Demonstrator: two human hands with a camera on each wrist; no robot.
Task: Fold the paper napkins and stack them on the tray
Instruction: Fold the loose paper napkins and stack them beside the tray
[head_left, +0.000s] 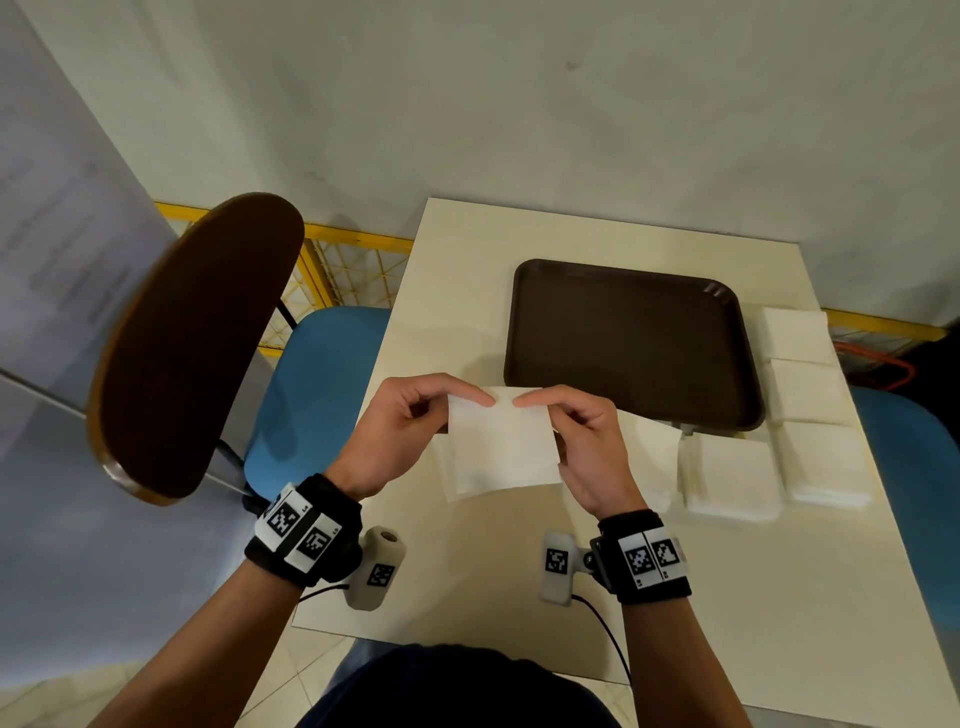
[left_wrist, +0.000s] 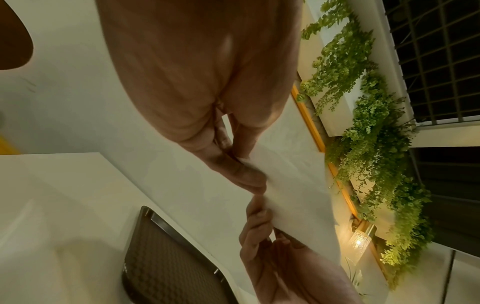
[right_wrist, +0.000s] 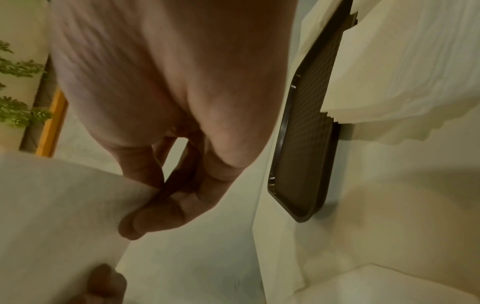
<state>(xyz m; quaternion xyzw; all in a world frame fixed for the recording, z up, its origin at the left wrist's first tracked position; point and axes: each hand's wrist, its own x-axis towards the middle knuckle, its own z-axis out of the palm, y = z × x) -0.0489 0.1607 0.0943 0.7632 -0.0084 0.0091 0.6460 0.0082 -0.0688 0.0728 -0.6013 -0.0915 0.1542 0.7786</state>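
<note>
Here, napkin top edge pinched between left hand and right hand fingers.

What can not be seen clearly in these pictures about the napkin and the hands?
- Head view: whether the napkin has a finished crease; both hands cover its top edge.
- Head view: how many sheets are in each napkin pile; the layers are too fine to count.
- Left wrist view: the left hand hides its own fingertips' grip.
- Right wrist view: the tray is seen edge-on and partly covered by napkins.
</note>
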